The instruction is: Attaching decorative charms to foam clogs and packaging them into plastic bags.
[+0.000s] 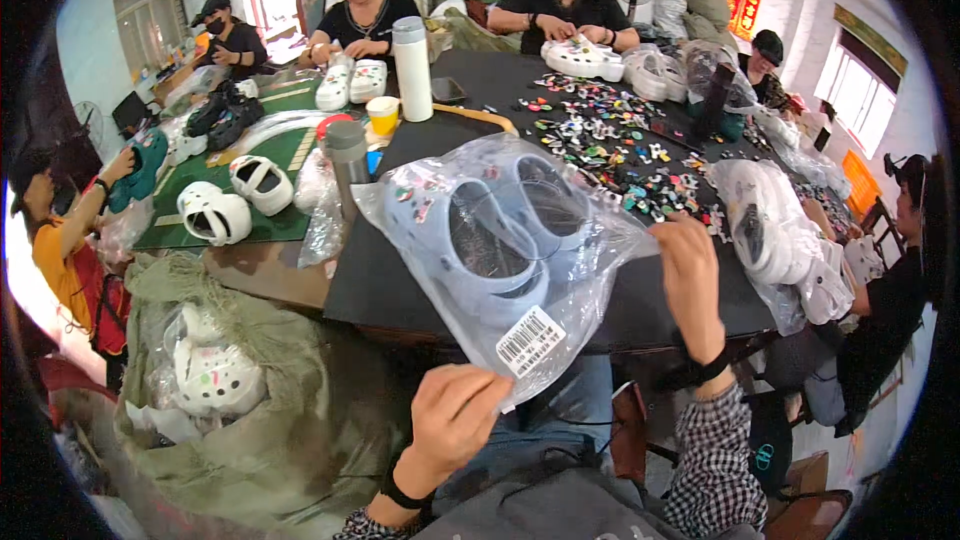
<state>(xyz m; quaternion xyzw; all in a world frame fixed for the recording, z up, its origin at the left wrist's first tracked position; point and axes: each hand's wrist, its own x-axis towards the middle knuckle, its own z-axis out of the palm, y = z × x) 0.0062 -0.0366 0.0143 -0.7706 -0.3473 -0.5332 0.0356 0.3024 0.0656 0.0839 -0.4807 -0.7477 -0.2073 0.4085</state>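
A clear plastic bag [610, 275] with a pair of light blue clogs [480, 250] inside lies over the near edge of the black table. Small charms are fixed on the left clog's toe. A white barcode label [531, 341] sticks to the bag's near end. My left hand [455, 410] is closed on the bag's near corner, just below the label. My right hand [688, 280] pinches the bag's right corner, with the plastic pulled taut between both hands.
Many small colourful charms [630, 135] lie scattered across the black table [385, 290]. A white bottle [411, 70], a grey tumbler [348, 165] and a yellow cup [382, 117] stand beyond the bag. Bagged white clogs [765, 225] lie right; a green sack [300, 410] holds more. Several people work around the tables.
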